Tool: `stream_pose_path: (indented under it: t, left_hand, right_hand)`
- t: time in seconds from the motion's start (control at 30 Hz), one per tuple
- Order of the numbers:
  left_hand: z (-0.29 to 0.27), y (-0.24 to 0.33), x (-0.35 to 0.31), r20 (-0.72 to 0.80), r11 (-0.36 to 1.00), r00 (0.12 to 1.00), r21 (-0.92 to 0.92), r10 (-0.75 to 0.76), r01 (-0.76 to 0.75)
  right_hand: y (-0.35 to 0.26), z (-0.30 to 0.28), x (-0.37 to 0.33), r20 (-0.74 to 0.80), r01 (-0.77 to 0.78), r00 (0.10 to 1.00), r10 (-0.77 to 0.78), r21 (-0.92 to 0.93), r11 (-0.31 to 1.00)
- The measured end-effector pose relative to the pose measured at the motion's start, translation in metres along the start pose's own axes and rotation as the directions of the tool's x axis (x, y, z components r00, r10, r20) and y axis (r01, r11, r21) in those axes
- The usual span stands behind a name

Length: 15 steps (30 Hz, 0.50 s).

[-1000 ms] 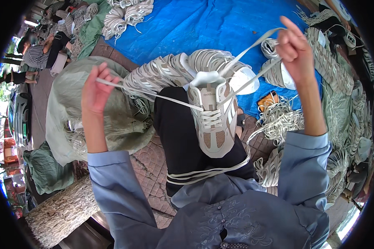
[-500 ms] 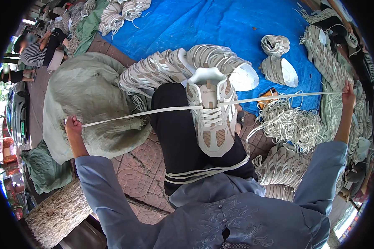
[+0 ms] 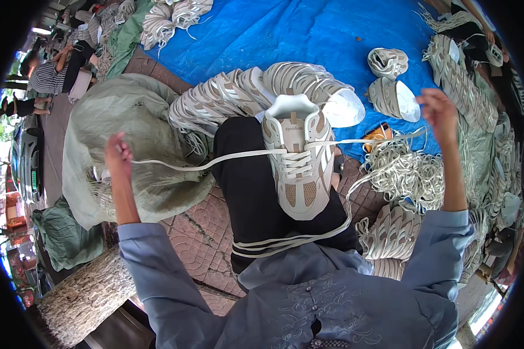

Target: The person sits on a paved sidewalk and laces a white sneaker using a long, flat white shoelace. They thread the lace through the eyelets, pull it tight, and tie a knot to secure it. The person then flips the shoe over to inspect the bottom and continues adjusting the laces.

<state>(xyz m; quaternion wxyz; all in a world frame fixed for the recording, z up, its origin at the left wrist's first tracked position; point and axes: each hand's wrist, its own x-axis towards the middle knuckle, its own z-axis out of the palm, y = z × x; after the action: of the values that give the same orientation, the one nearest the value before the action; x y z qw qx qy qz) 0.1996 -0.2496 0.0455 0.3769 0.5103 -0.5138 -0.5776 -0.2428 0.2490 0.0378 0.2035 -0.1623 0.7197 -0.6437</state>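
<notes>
A beige and white sneaker rests on my lap, its toe toward me. Off-white shoelace runs through its lower eyelets, with a loose length out to each side. My left hand is raised beside the left length, fingers bent and blurred; whether they touch the lace end is unclear. On the other side my right hand is up with its fingers apart, and the right length's curled end hangs just below it. More laces lie across my thighs.
Rows of nested sneakers stand beyond my knees. A heap of laces and more shoes lie to the right. The blue tarp spreads ahead; a grey-green sack and a log are on the left.
Both hands have come inward, the right one farther and also upward. The lace, taut before, now sags on the left, and its right end has come away from my right hand.
</notes>
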Motion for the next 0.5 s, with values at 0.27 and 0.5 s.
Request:
stream_pose_path:
  t: [0.27, 0.5]
  left_hand:
    - [0.169, -0.034, -0.163, 0.647, 0.979, 0.738, 0.183, -0.19, 0.092]
    - [0.194, -0.051, -0.191, 0.785, 0.936, 0.53, 0.178, -0.32, 0.303]
  right_hand:
    - [0.027, 0.201, -0.055, 0.69, 0.824, 0.542, -0.479, -0.326, 0.463]
    - [0.045, 0.195, -0.067, 0.628, 0.794, 0.606, -0.488, -0.454, 0.404]
